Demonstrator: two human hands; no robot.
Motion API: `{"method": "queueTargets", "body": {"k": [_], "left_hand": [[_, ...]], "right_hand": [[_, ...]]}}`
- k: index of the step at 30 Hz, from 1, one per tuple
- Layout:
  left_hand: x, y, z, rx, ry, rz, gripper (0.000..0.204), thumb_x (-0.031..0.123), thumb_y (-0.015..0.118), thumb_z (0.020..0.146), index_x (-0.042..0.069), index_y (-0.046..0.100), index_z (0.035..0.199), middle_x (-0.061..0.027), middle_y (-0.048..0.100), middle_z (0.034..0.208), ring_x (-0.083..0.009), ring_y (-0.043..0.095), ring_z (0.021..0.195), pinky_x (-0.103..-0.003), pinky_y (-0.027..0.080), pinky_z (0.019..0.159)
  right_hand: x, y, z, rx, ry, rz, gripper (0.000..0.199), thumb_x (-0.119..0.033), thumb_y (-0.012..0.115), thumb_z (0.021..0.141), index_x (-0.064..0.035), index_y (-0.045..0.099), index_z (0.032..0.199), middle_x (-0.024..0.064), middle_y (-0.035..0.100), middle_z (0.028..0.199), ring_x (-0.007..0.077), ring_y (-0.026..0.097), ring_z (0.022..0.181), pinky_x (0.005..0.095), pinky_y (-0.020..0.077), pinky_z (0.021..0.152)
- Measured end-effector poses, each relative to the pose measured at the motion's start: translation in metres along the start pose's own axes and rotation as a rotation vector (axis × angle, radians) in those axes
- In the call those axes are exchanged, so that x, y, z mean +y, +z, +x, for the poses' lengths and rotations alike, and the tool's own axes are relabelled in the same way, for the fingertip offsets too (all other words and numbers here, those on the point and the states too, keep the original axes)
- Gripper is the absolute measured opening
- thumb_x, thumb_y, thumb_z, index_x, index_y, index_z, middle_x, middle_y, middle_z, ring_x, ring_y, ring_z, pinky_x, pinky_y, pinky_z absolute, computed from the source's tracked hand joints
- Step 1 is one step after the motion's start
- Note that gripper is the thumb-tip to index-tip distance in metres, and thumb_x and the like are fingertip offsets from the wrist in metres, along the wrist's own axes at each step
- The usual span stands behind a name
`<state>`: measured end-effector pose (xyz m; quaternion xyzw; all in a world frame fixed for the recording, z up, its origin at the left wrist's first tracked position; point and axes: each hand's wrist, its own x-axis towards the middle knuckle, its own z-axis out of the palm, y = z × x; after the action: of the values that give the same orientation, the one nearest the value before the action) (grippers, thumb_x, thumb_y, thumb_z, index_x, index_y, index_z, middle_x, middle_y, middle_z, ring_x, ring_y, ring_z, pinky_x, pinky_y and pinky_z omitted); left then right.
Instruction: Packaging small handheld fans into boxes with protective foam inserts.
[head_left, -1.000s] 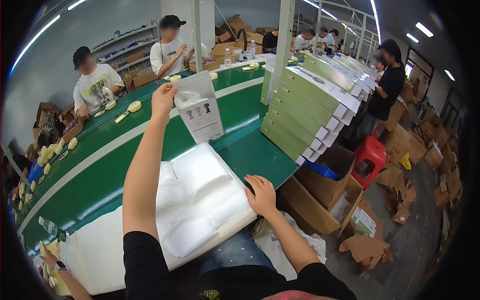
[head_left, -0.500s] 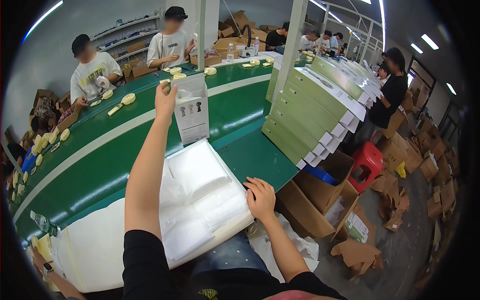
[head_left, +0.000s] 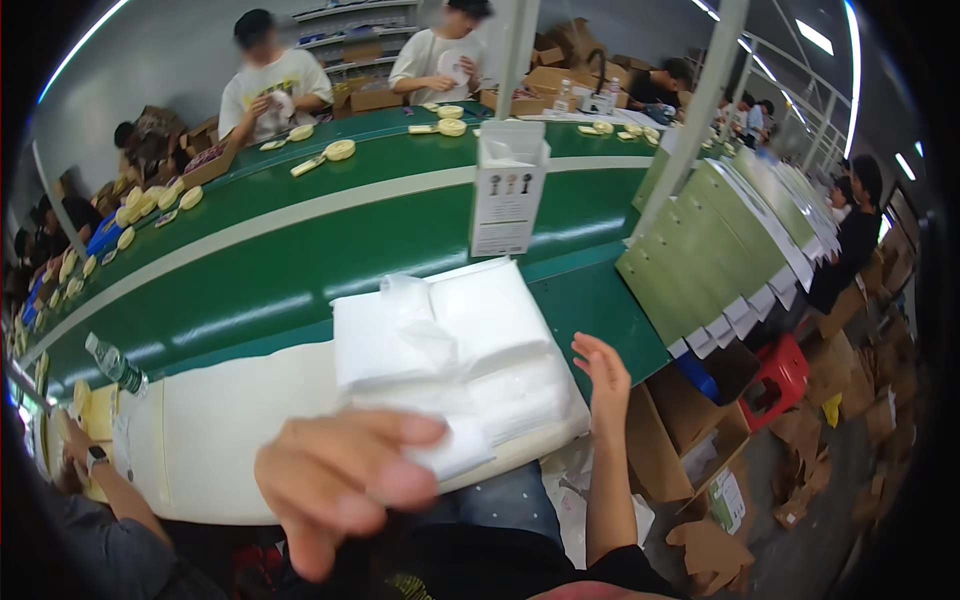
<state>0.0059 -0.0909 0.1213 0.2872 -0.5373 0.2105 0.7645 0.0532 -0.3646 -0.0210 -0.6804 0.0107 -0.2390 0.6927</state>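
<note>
My left hand (head_left: 350, 475) is raised close to the view, over the near edge of the padded surface. Motion blurs its partly bent fingers, and whether they hold anything is unclear. To the right of a pile of white plastic packets (head_left: 500, 310), my right hand (head_left: 604, 375) is open with its fingers stretched, holding nothing. A crumpled clear bag (head_left: 415, 315) lies on top of the pile. Beyond it, an upright white box (head_left: 510, 205) with pictures of small fans stands on the green conveyor belt (head_left: 390, 235), its top open and white wrapping inside. Neither hand touches the box.
Stacked green-and-white cartons (head_left: 700, 260) stand at the right, above open brown boxes (head_left: 670, 430) and a red stool (head_left: 775, 380). A plastic bottle (head_left: 118, 365) leans at the left. Pale yellow fans (head_left: 340, 150) line the belt's far side, where people work. A neighbour's arm (head_left: 125, 500) reaches in at left.
My left hand has let go of the white box and come back near the view. My right hand has lifted off the edge beside the packets. The view has turned left.
</note>
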Motion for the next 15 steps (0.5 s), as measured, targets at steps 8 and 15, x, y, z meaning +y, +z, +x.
{"method": "queueTargets", "body": {"k": [8, 15], "left_hand": [[0.06, 0.009, 0.001, -0.048, -0.038, -0.064, 0.035, 0.02, 0.053, 0.093, 0.023, 0.054, 0.127, 0.0021, 0.06, 0.122, -0.0168, 0.056, 0.114, -0.038, 0.035, 0.105], [0.08, -0.019, 0.014, -0.138, -0.125, -0.155, 0.029, 0.022, 0.041, 0.097, 0.017, 0.063, 0.115, 0.0004, 0.065, 0.114, -0.0162, 0.062, 0.103, -0.033, 0.045, 0.095]], "right_hand": [[-0.182, 0.126, -0.064, -0.862, -0.575, 1.166, 0.039, -0.039, 0.044, 0.096, -0.0245, 0.05, 0.131, -0.001, 0.053, 0.13, 0.0142, 0.054, 0.113, 0.0421, 0.023, 0.108], [-0.176, 0.142, -0.054, -0.975, -0.429, 1.237, 0.035, -0.033, 0.041, 0.096, -0.0182, 0.053, 0.126, 0.0014, 0.056, 0.125, 0.0122, 0.057, 0.108, 0.0356, 0.0246, 0.104]]}}
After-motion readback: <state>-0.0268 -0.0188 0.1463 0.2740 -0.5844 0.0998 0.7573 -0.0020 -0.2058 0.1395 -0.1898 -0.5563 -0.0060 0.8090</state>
